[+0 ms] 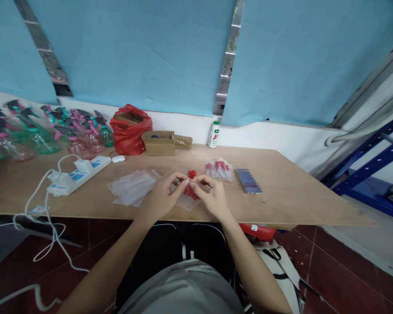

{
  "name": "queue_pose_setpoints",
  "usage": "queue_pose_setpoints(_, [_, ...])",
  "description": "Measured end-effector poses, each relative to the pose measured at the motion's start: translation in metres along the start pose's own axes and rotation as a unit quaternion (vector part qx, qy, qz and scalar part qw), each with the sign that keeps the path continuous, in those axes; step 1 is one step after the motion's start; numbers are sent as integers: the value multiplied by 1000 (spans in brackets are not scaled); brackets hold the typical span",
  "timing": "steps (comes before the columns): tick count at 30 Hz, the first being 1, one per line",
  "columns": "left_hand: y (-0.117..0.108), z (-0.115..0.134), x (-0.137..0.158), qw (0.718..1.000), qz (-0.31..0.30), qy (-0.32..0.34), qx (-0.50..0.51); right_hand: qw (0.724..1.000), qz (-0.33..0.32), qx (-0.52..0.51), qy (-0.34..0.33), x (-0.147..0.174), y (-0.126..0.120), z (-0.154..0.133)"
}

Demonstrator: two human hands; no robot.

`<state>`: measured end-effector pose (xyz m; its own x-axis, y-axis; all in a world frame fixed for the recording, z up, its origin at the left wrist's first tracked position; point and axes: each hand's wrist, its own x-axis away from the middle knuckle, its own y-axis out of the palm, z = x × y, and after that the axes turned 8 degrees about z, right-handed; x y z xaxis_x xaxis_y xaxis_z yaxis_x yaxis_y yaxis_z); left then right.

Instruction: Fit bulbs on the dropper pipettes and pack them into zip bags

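Observation:
My left hand (168, 191) and my right hand (210, 190) meet above the near part of the table, thumbs and fingertips pinched close together. Between them is a clear plastic bag (187, 203), its lower part showing beneath the fingers. Red-ended pieces (191, 192) show at the bag, partly covered by my fingers; their kind is hard to make out. Just beyond my fingertips lies another red-ended piece (192, 173). To the left of my left hand is a loose stack of flat clear bags (131, 188). A filled clear bag (219, 169) with several red-ended pieces lies beyond my right hand.
A phone (248, 181) lies on the wooden table (294, 192) at right. Along the back stand a white bottle (214, 134), a cardboard box (159, 144) and a red plastic bag (130, 135). A power strip (77, 176) with cables and several spray bottles (41, 137) occupy the left.

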<state>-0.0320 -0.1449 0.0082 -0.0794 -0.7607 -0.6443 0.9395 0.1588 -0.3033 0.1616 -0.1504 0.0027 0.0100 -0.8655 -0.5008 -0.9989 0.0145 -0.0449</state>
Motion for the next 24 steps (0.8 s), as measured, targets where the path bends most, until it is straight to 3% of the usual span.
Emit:
queue_pose_setpoints(11, [-2, -1, -2, 999, 9, 18, -38, 998, 20, 43, -39, 2, 3, 0])
queue_pose_setpoints(24, [1, 0, -1, 997, 21, 62, -51, 1000, 9, 11, -13, -1, 2, 2])
